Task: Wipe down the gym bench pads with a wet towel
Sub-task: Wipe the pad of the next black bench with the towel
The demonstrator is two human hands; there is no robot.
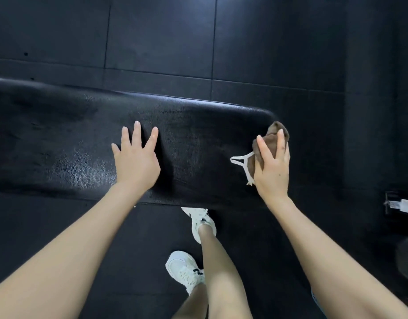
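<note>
Hands over a black bench pad lying across my view. I see the left hand pressed flat on it, fingers spread. The right hand grips a bunched brown towel against the pad's rounded right end, a white loop trailing from the cloth.

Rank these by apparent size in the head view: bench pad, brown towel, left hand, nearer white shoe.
1. bench pad, by far the largest.
2. left hand and nearer white shoe: too alike to rank; the shoe is partly hidden.
3. brown towel, mostly covered by the right hand.
</note>
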